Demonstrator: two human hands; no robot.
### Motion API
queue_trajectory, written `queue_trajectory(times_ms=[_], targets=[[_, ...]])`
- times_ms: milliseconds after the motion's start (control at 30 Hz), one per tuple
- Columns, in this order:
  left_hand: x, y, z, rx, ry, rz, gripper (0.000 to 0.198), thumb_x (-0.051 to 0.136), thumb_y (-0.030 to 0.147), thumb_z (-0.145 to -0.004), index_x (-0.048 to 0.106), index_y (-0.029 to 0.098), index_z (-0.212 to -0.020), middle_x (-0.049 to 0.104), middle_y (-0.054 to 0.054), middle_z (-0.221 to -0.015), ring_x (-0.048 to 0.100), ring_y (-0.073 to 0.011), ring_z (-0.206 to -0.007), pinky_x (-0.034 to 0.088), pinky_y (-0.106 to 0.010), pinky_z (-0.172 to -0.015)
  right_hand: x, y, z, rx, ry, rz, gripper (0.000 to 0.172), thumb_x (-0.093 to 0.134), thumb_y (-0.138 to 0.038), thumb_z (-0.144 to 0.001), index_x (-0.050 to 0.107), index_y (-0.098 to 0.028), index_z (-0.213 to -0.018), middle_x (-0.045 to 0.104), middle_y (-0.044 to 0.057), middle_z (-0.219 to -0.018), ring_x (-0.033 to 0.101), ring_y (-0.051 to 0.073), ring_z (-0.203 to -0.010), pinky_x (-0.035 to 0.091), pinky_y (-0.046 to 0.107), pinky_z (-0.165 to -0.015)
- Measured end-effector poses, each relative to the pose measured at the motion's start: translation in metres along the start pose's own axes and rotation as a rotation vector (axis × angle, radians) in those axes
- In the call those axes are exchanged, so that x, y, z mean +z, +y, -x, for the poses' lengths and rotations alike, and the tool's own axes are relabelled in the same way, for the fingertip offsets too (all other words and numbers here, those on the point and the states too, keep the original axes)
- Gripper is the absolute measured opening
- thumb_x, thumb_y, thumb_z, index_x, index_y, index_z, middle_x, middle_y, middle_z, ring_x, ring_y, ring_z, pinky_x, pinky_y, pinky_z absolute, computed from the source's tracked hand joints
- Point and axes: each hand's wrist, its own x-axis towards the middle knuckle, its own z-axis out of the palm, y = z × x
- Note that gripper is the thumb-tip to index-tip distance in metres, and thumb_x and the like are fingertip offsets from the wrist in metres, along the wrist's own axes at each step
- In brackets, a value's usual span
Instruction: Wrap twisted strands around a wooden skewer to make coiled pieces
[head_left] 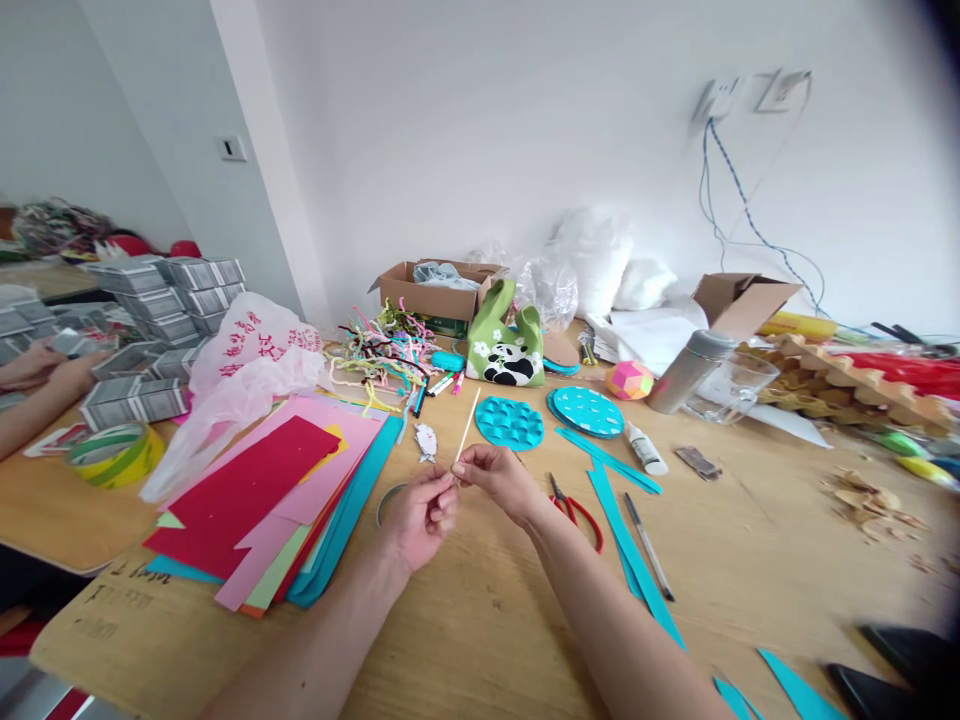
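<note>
A thin pale stick (468,424) points up and away from my fingertips, its lower end pinched between both hands. My right hand (496,482) grips it with thumb and forefinger. My left hand (427,512) is closed around the same end, fingers curled; the very tip is hidden. Just beyond lie a blue scalloped paper piece with raised pleats (510,422) and a small white crumpled-looking piece (426,442). Red-handled scissors or pliers (576,510) lie right of my right wrist. A roll of tape (388,500) is partly covered by my left hand.
Coloured paper sheets (255,480) are stacked at left. Pipe cleaners (382,350), a green panda bag (506,345), blue discs (589,412), a glue bottle (646,450), a pen (649,545) and a flask (691,370) surround the work area. Another person's hands (56,375) handle grey blocks at far left.
</note>
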Motion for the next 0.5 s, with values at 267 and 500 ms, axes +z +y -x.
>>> queue_trajectory(times_ms=[267,500], targets=[[0.005,-0.004,0.001,0.176,0.124,-0.193,0.036,0.076,0.028,-0.065,0.043,0.017,-0.072,0.043,0.008,-0.050,0.028,-0.0001,-0.039,0.012,-0.015,-0.038,0.010,0.004,-0.002,-0.059,0.116,0.113,0.033,0.070,-0.046,-0.071,0.060,-0.015,-0.064,0.052,-0.003,-0.055,0.044,0.010,-0.053,0.033,0.024,-0.053],[0.002,-0.002,0.000,0.141,0.084,-0.099,0.035,0.075,0.025,-0.066,0.042,0.017,-0.073,0.042,0.009,-0.050,0.030,-0.0004,-0.039,0.012,-0.015,-0.039,0.012,0.006,-0.001,-0.056,0.045,-0.066,0.036,0.067,-0.051,-0.074,0.065,-0.015,-0.073,0.061,0.001,-0.065,0.053,0.012,-0.062,0.043,0.027,-0.065]])
